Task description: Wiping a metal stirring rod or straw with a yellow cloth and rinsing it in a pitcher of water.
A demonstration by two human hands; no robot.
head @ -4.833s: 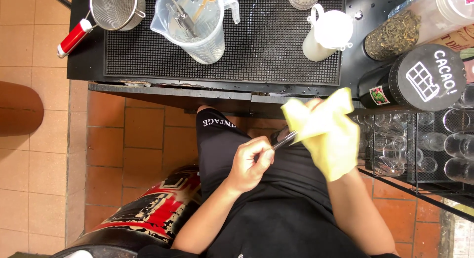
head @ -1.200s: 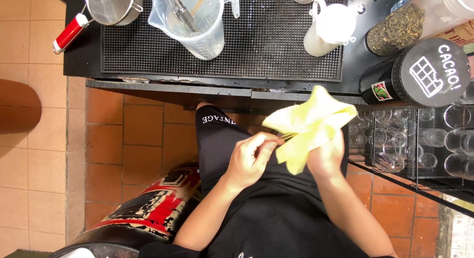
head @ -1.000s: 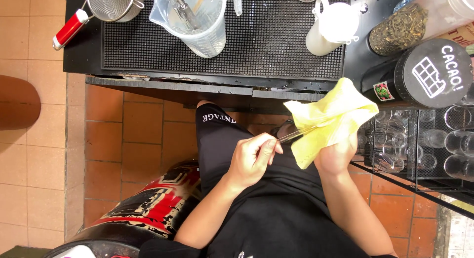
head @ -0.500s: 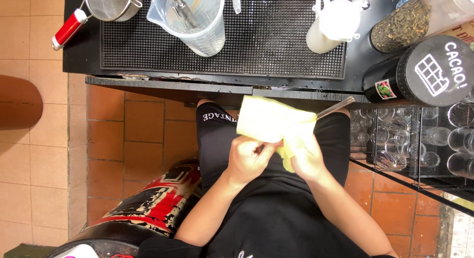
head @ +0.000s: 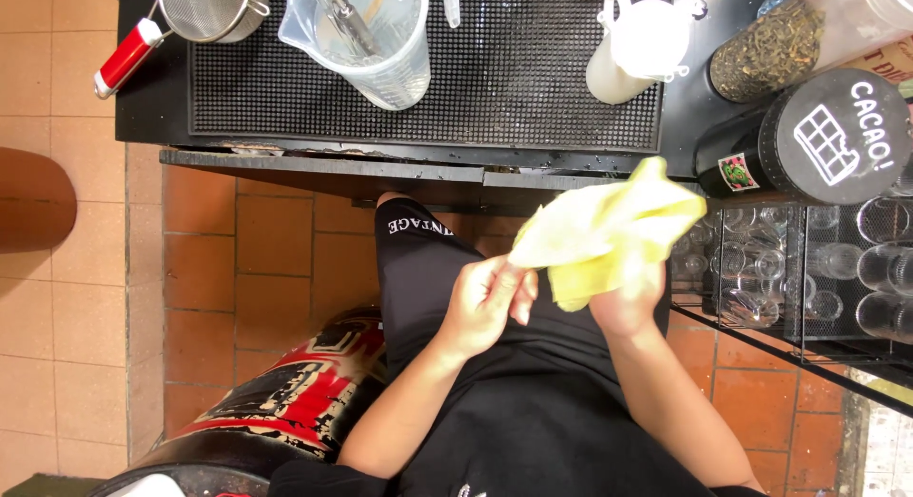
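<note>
A yellow cloth [head: 609, 235] is bunched between both hands in front of my black clothing, just below the counter edge. My left hand [head: 485, 302] pinches the cloth's near-left end with thumb and fingers. My right hand [head: 628, 302] grips the cloth from underneath and is partly covered by it. The thin metal utensil seen earlier does not show; I cannot tell whether it is inside the cloth.
The black counter [head: 152, 107] carries a ribbed mat [head: 514, 88], a clear measuring jug [head: 366, 36], a red-handled strainer [head: 190, 12], a white bottle [head: 637, 45], a jar of dried leaves [head: 770, 45] and a black round tin [head: 818, 140]. A rack of glasses [head: 808, 269] stands at the right. A red and black seat [head: 285, 402] is on the tiled floor.
The cloth, which was folded flat over my hands with a thin metal rod sticking out to the upper right, is now bunched up to the right; the rod no longer shows.
</note>
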